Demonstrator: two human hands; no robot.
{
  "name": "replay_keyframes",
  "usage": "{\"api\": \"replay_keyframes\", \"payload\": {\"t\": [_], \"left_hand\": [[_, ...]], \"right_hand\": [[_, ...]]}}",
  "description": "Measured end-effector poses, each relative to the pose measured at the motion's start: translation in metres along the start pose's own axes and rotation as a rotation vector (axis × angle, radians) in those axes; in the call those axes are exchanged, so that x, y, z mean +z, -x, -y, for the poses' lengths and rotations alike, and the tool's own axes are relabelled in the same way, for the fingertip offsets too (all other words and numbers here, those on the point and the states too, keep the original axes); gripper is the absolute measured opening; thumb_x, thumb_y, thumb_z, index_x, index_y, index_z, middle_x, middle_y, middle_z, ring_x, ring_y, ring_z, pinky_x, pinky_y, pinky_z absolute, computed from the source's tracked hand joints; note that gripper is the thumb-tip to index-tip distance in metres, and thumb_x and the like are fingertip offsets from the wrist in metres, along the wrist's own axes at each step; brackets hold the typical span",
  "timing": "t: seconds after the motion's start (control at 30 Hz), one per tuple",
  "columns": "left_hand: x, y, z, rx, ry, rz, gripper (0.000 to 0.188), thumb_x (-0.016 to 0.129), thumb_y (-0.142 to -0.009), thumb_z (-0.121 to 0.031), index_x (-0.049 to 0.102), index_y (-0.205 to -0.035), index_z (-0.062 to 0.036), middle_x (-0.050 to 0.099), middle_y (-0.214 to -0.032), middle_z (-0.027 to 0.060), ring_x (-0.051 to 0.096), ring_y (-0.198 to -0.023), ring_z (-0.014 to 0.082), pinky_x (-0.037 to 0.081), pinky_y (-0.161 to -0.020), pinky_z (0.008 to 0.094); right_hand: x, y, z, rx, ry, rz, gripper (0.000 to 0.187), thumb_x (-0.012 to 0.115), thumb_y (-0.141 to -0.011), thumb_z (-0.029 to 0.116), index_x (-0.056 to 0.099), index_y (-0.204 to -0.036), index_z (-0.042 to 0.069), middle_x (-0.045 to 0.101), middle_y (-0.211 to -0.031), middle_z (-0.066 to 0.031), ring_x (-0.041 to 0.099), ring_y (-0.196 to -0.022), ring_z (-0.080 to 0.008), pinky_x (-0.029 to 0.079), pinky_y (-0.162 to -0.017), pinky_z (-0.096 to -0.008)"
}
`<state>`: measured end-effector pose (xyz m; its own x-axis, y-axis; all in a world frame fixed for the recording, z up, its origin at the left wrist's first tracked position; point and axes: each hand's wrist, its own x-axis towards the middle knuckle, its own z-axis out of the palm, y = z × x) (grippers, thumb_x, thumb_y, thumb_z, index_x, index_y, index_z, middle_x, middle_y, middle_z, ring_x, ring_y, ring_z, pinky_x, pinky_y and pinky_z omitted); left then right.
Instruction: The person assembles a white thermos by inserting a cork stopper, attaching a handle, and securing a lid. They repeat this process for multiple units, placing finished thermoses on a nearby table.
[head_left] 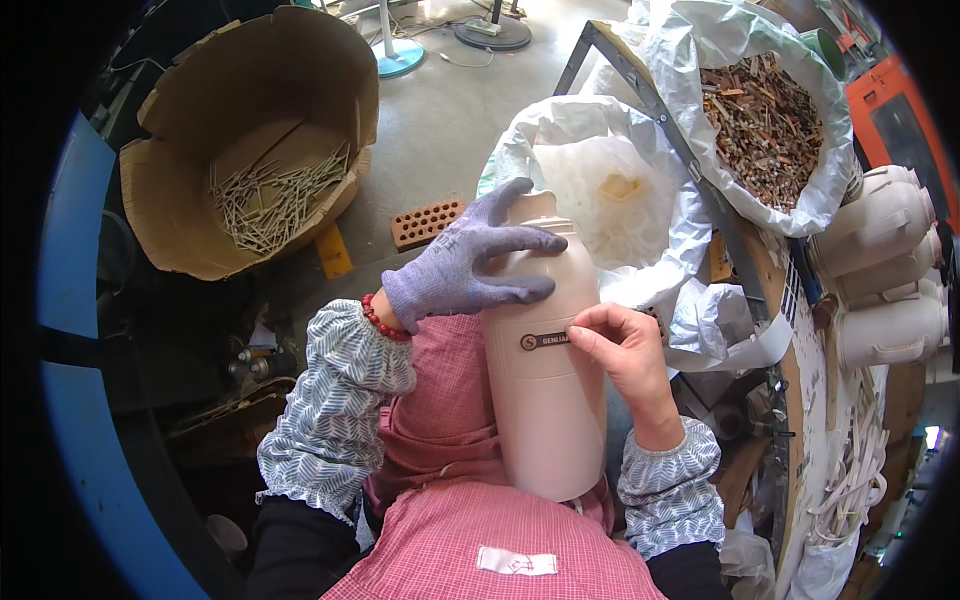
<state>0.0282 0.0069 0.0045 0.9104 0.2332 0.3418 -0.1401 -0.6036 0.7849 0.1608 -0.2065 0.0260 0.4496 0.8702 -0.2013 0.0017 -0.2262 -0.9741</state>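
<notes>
A pale beige plastic bottle-shaped shell [545, 420] lies in my lap, its narrow neck pointing away from me. My left hand [470, 255], in a grey-purple knit glove, grips the shell around its shoulder, fingers spread over the top. A small dark label strip [545, 341] with a round emblem lies across the front of the shell. At the strip's right end, the thumb and forefinger of my bare right hand [628, 355] pinch together. Those fingertips cover that end of the strip.
Thin sticks lie in a cut-down cardboard box [160, 220] at far left. A perforated brick [425, 225] is on the floor. Beyond the shell stand a white bag of translucent pieces [610, 200] and a bag of brown scraps [765, 130]. More beige shells [885, 325] are stacked right.
</notes>
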Motion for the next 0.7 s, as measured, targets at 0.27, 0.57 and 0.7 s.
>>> {"api": "replay_keyframes", "payload": {"t": [0.27,0.57,0.7], "left_hand": [[0.002,0.002,-0.021,0.072,-0.294,0.033,0.09,0.088,-0.054,-0.053,0.054,-0.13,-0.0189,0.026,-0.144,0.0342,0.033,-0.131,0.055,0.036,-0.107,0.0525],[-0.02,-0.006,-0.078,-0.235,0.183,0.107,0.078,0.088,-0.066,-0.029,0.048,-0.131,-0.0132,0.039,-0.139,0.0188,0.047,-0.123,0.0329,0.047,-0.097,0.0429],[-0.039,0.01,-0.103,-0.091,0.827,-0.174,0.058,0.076,-0.081,-0.025,0.045,-0.125,-0.0029,0.049,-0.124,0.0095,0.051,-0.114,0.0186,0.046,-0.094,0.0355]], "right_hand": [[-0.001,0.009,-0.005,-0.051,0.02,-0.072,0.012,0.072,-0.085,0.008,0.066,-0.091,0.0,0.064,-0.076,0.0016,0.056,-0.068,-0.0034,0.045,-0.063,-0.0186],[-0.016,0.006,-0.043,-0.372,0.075,-0.409,0.03,0.07,-0.089,0.028,0.051,-0.094,0.005,0.052,-0.067,0.0032,0.05,-0.061,-0.0063,0.043,-0.056,-0.0229],[-0.028,-0.009,-0.067,-0.12,-0.44,-0.031,0.028,0.057,-0.099,0.029,0.056,-0.109,0.002,0.059,-0.085,-0.001,0.053,-0.07,-0.0037,0.046,-0.061,-0.019]]}}
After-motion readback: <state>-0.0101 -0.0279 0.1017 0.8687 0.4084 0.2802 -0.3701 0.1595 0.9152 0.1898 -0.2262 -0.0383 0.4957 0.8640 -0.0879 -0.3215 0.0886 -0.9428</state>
